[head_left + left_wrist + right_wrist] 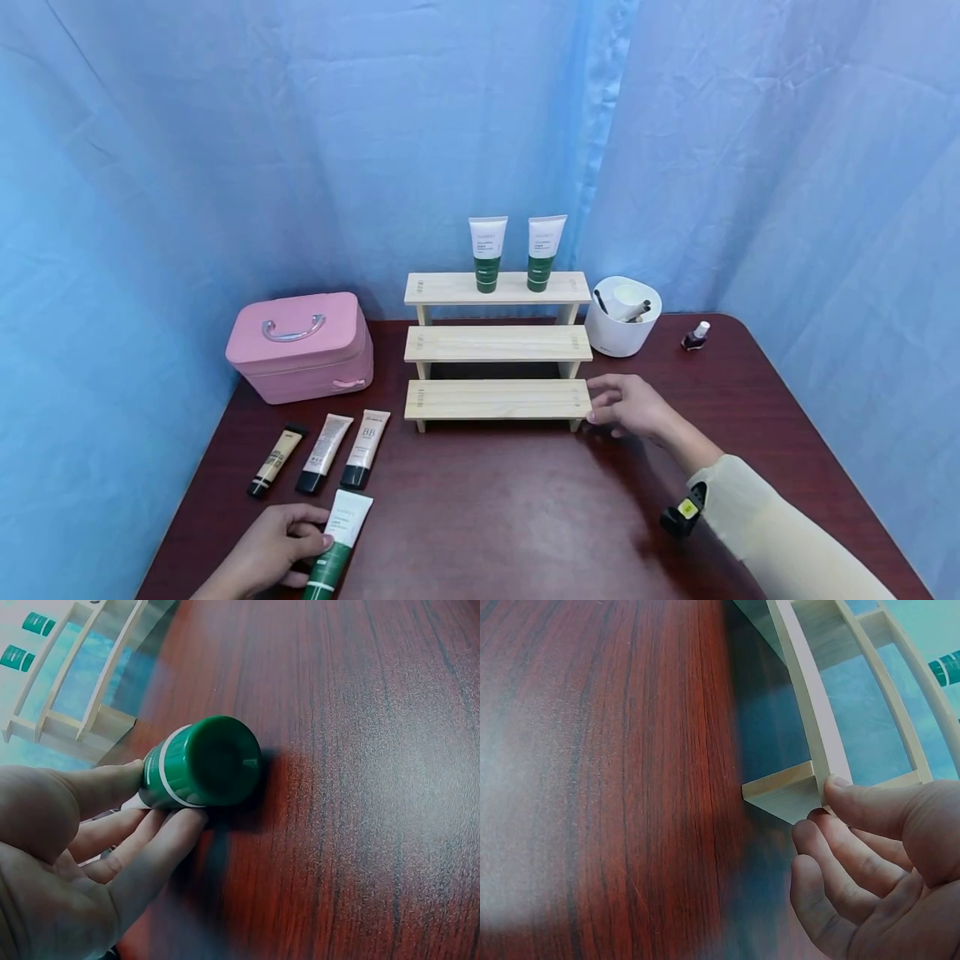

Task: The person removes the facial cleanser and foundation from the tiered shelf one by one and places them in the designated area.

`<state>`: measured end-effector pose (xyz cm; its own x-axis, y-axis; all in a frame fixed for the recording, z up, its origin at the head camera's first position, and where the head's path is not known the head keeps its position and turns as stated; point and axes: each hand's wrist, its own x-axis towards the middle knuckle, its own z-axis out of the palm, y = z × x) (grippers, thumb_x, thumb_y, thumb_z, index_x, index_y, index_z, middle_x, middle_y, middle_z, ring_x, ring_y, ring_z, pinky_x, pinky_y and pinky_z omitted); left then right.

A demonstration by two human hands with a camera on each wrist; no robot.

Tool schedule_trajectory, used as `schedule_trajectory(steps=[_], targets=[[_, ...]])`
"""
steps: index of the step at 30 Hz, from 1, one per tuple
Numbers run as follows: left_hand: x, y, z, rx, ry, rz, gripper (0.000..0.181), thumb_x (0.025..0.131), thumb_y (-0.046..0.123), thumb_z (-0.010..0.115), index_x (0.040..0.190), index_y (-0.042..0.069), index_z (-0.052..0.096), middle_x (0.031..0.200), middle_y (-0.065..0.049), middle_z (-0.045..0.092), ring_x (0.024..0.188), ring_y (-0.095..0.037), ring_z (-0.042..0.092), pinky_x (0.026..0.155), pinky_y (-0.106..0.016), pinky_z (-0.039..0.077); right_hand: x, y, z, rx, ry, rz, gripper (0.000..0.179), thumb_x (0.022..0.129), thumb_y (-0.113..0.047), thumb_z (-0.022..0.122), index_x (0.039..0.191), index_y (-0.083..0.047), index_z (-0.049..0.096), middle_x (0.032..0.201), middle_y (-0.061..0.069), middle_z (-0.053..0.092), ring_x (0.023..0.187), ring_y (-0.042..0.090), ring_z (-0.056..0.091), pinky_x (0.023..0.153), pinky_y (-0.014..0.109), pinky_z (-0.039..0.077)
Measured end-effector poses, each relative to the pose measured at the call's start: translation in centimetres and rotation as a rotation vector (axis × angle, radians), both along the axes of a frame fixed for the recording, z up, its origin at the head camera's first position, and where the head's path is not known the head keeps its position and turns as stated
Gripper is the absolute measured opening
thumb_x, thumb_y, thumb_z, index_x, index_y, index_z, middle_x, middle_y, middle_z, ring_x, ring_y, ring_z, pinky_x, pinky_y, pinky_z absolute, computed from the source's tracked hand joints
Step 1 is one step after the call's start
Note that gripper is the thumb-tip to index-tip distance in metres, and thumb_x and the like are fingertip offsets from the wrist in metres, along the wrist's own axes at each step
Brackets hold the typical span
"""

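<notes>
My left hand [279, 546] holds a white-and-green squeeze tube [337, 546] between thumb and fingers at the table's front left. In the left wrist view, the tube's green cap [225, 761] points toward the camera, just over the tabletop. My right hand [628, 406] grips the right end of the lowest step of a three-tier wooden display shelf [498, 400]. In the right wrist view, the thumb [866, 806] lies against the step's corner and the fingers curl below it. Two matching tubes, one left [487, 254] and one right [543, 252], stand cap-down on the top step.
Left on the dark red table [480, 508] lie a yellowish tube [277, 460], a pale pink tube [325, 454] and a BB cream tube [366, 448]. Behind them sits a pink case [300, 346]. A white brush holder [622, 329] and a small dark bottle [696, 336] stand right of the shelf.
</notes>
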<state>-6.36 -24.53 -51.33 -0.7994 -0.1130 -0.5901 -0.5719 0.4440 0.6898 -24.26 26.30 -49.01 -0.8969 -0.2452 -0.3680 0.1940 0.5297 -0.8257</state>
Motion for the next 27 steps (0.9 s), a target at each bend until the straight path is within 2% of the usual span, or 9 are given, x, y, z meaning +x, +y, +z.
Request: schedule_trajectory(steps=[13, 17, 19, 22, 24, 27], targets=[[0.1, -0.3, 0.3, -0.065, 0.019, -0.019, 0.034, 0.090, 0.007, 0.076, 0.122, -0.001, 0.069, 0.091, -0.008, 0.068, 0.077, -0.018, 0.067, 0.060, -0.040, 0.061, -0.1, 0.1, -0.2, 0.002, 0.005, 0.002, 0.063, 0.088, -0.005, 0.079, 0.145, 0.001, 0.052, 0.102, 0.013, 0.075, 0.084, 0.029, 0.072, 0.061, 0.039, 0.059], [-0.1, -0.3, 0.4, -0.084, 0.039, -0.046, 0.032, 0.091, 0.011, 0.077, 0.120, 0.000, 0.070, 0.091, -0.007, 0.068, 0.077, -0.018, 0.067, 0.059, -0.040, 0.060, 0.0, 0.2, -0.1, 0.004, 0.003, -0.006, 0.063, 0.088, -0.004, 0.079, 0.144, 0.001, 0.052, 0.102, 0.013, 0.075, 0.084, 0.029, 0.072, 0.061, 0.039, 0.059], [-0.2, -0.5, 0.7, -0.113, 0.099, -0.069, 0.030, 0.090, 0.013, 0.077, 0.117, 0.000, 0.072, 0.090, -0.005, 0.070, 0.074, -0.019, 0.067, 0.059, -0.038, 0.059, 0.1, 0.2, 0.0, 0.000, 0.004, -0.011, 0.063, 0.087, -0.004, 0.079, 0.144, 0.001, 0.052, 0.102, 0.013, 0.075, 0.083, 0.029, 0.072, 0.060, 0.039, 0.058], [-0.7, -0.8, 1.6, -0.199, 0.226, -0.111, 0.028, 0.091, 0.018, 0.077, 0.114, 0.002, 0.074, 0.091, -0.003, 0.074, 0.074, -0.016, 0.067, 0.060, -0.033, 0.056, 0.2, 0.1, 0.0, -0.008, 0.007, -0.004, 0.064, 0.087, -0.004, 0.079, 0.144, 0.002, 0.052, 0.102, 0.014, 0.075, 0.082, 0.029, 0.072, 0.061, 0.040, 0.059], [-1.5, -0.9, 2.5, -0.252, 0.328, -0.141, 0.030, 0.093, 0.022, 0.076, 0.117, 0.004, 0.074, 0.095, -0.003, 0.075, 0.077, -0.014, 0.067, 0.062, -0.030, 0.053, 0.2, 0.1, 0.1, -0.012, 0.009, -0.003, 0.063, 0.087, -0.005, 0.079, 0.145, 0.002, 0.052, 0.102, 0.014, 0.075, 0.082, 0.029, 0.072, 0.061, 0.041, 0.059], [-3.2, -0.6, 4.3, -0.297, 0.496, -0.168, 0.034, 0.095, 0.026, 0.075, 0.122, 0.007, 0.073, 0.102, -0.003, 0.075, 0.086, -0.014, 0.067, 0.066, -0.028, 0.053, 0.3, 0.0, 0.0, -0.016, 0.006, -0.008, 0.063, 0.088, -0.005, 0.079, 0.145, 0.001, 0.052, 0.103, 0.013, 0.075, 0.084, 0.029, 0.072, 0.062, 0.041, 0.059]])
